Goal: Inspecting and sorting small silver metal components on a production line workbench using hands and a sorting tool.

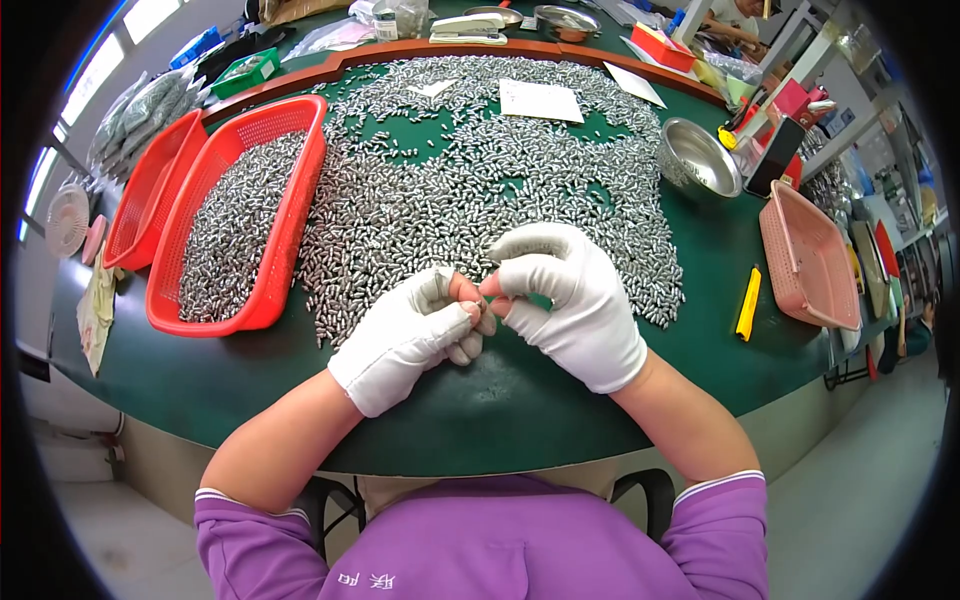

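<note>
A: Item one, your left hand point(415, 330). State?

B: White glove, fingers curled narrow, bare fingertips point(468, 292) pinching something small. The piece itself is hidden between the tips, so you cannot tell its shape here; it is likely one of the small metal pieces.

A: Item two, your right hand point(570, 300).

B: Also gloved, curled, thumb and forefinger meeting the left hand's tips at the near middle of the green surface point(520, 400). Both hands close on the same spot.

A: Item three, stock.

B: Loose heap of small metal pieces point(480, 190), spread just beyond your hands toward the far side. Red basket point(300, 200) at left, partly filled with the same pieces; an empty red basket point(150, 190) lies beside it, further left.

A: Item four, other fittings.

B: Steel bowl point(695, 155) far right, pink basket point(810, 260) right, yellow cutter point(747, 303) near it.

A: Handling note?

B: Keep the piece at the bare tips, where you feel it best, and work low over the surface so a dropped one stays close. Keep checked pieces apart from the heap.
</note>
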`<state>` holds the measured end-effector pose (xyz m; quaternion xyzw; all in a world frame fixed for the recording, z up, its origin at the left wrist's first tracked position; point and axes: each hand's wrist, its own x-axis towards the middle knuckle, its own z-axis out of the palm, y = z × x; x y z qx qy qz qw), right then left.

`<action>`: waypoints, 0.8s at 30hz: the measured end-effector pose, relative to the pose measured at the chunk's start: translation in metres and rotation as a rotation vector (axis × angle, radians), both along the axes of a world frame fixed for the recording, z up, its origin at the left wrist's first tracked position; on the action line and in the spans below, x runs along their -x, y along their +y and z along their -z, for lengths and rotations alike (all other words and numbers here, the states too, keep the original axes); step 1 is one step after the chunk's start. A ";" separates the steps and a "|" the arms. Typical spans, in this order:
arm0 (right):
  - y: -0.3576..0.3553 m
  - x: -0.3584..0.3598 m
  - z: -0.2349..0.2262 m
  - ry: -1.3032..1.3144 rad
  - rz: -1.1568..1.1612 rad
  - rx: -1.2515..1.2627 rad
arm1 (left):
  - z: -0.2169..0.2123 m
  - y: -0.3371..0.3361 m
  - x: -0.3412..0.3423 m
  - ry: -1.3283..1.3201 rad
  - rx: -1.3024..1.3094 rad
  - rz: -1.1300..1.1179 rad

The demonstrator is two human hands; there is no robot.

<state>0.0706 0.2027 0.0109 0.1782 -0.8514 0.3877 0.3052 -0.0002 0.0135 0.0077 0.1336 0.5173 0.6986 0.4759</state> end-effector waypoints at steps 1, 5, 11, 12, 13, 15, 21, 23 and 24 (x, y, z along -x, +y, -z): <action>0.000 0.002 -0.002 0.054 -0.004 -0.049 | 0.000 0.000 0.000 -0.034 -0.005 0.003; 0.001 0.004 -0.004 0.060 -0.053 -0.119 | 0.001 0.000 -0.003 -0.020 -0.065 -0.011; 0.000 0.004 -0.008 0.096 -0.068 -0.140 | 0.000 0.000 -0.003 -0.048 -0.085 -0.010; 0.000 0.003 -0.009 0.079 -0.069 -0.139 | 0.000 0.000 -0.003 -0.048 -0.076 -0.014; 0.001 0.002 -0.009 0.062 -0.069 -0.137 | 0.000 0.000 -0.002 -0.047 -0.067 -0.017; 0.004 0.001 -0.009 0.076 -0.015 -0.167 | 0.002 -0.003 0.001 -0.050 -0.121 -0.009; 0.023 0.005 -0.004 0.020 0.317 -0.222 | 0.006 -0.002 0.004 0.022 -0.117 -0.063; 0.026 0.007 0.000 -0.016 0.299 -0.278 | 0.008 -0.002 0.006 -0.016 -0.192 -0.090; 0.026 0.007 0.002 -0.053 0.281 -0.334 | 0.008 -0.003 0.006 -0.014 -0.193 -0.087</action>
